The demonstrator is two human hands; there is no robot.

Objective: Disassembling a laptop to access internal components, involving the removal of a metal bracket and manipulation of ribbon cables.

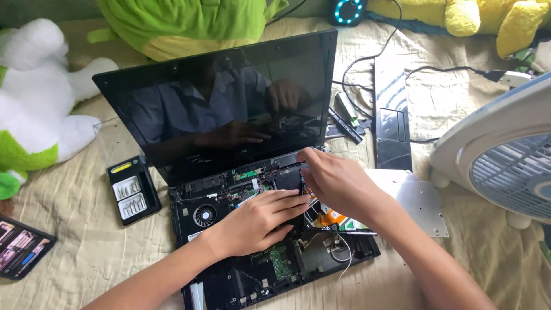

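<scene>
While the left hand point(261, 221) lies flat, fingers stretched out and pressing on the middle of the opened laptop base point(275, 247), the right hand point(336, 183) is the nearer one to the dark square component point(287, 178) just below the hinge: its fingertips pinch at that part's upper right edge, close to a thin black cable point(284, 166). This component sits directly ahead of the left fingertips and to the left of the right palm. A cooling fan point(204, 215) lies well to the left; the black screen point(224, 103) stands tilted behind.
</scene>
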